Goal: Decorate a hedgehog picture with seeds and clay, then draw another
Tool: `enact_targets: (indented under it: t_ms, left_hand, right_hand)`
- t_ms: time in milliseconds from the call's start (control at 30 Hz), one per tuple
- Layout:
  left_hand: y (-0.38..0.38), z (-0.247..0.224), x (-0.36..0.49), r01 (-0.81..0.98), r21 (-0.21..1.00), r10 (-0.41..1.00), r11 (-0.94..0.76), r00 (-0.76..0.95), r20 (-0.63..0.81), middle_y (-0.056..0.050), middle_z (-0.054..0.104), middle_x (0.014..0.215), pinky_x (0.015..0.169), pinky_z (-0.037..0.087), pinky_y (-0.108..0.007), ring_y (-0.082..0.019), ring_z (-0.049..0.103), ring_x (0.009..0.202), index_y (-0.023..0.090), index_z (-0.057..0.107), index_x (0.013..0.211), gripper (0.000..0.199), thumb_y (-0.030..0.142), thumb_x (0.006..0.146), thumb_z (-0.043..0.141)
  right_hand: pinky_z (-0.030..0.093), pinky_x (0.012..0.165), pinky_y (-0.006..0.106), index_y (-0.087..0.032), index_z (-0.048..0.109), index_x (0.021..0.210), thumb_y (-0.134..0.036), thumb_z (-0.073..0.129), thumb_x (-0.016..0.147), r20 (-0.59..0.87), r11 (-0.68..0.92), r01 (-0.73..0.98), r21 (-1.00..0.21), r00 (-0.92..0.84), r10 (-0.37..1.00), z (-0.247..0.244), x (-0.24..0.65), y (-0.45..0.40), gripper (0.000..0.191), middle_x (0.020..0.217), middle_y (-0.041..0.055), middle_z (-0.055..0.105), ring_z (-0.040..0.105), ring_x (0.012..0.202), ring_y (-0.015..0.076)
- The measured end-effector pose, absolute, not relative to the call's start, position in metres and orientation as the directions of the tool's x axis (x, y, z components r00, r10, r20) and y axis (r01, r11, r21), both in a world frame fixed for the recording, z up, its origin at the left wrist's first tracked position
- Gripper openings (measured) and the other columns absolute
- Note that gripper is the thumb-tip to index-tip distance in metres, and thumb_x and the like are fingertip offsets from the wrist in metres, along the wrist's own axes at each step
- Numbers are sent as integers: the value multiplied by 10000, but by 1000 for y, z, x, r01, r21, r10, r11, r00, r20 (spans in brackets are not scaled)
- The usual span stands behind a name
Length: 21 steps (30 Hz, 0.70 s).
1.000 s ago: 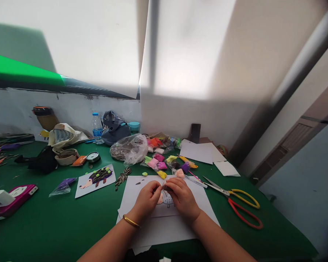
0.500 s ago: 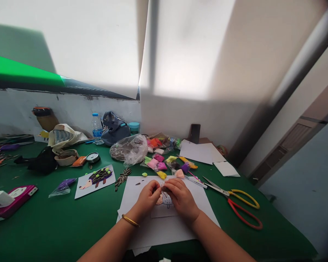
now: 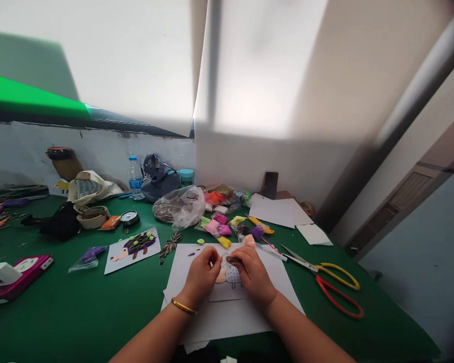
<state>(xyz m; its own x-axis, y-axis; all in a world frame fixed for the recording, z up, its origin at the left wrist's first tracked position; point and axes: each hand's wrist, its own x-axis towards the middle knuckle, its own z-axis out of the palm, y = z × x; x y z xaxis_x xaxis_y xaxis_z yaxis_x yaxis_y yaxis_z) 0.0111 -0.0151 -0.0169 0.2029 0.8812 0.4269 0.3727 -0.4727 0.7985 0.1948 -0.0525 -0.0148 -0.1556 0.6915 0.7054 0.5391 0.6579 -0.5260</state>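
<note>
Two | left hand [image 3: 202, 278], right hand [image 3: 251, 278] | over paper sheet [image 3: 196, 322] | scissors [image 3: 318, 277] beside its right edge

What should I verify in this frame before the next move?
Left hand holding something: cannot tell, its fingers hide any contents.
Right hand pinching a small dark piece: cannot tell, too small to make out.
Hedgehog drawing fully visible: not ok, the right hand overlaps its top.
White paper sheet lying flat on the green table: ok.
Red-and-yellow-handled scissors off the sheet: ok.
</note>
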Motion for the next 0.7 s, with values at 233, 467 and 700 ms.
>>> enact_targets:
  t_ms: [233, 467, 700]
  left_hand:
    - [-14, -15, 6, 372, 653, 752, -659, 338, 566, -49, 702, 918, 809, 507, -324, -194, 636, 875, 227, 727, 1054, 204, 263, 926, 573]
    - [-9, -19, 7, 322, 732, 792, -600, 368, 487, -24, 621, 808, 719, 517, -288, -162, 614, 764, 249, 772, 974, 176, 336, 895, 641]
    - [-16, -11, 10, 226, 737, 762, -637, 324, 560, -26, 619, 800, 707, 517, -273, -157, 602, 763, 212, 759, 870, 105, 284, 867, 682]
  right_hand:
    - [501, 911, 443, -244, 619, 1109, -183, 488, 973, 680, 650, 538, -536, -182, 711, -13, 194, -53, 199, 1046, 75, 657, 575, 1011, 235]
    - [498, 909, 446, -247, 602, 1157, -183, 477, 976, 704, 673, 544, -501, -196, 683, -16, 193, -52, 229, 1069, 81, 647, 569, 1023, 236]
    - [495, 890, 419, -238, 591, 1105, -199, 457, 981, 678, 658, 538, -527, -201, 707, -16, 191, -55, 187, 1034, 75, 645, 574, 988, 229]
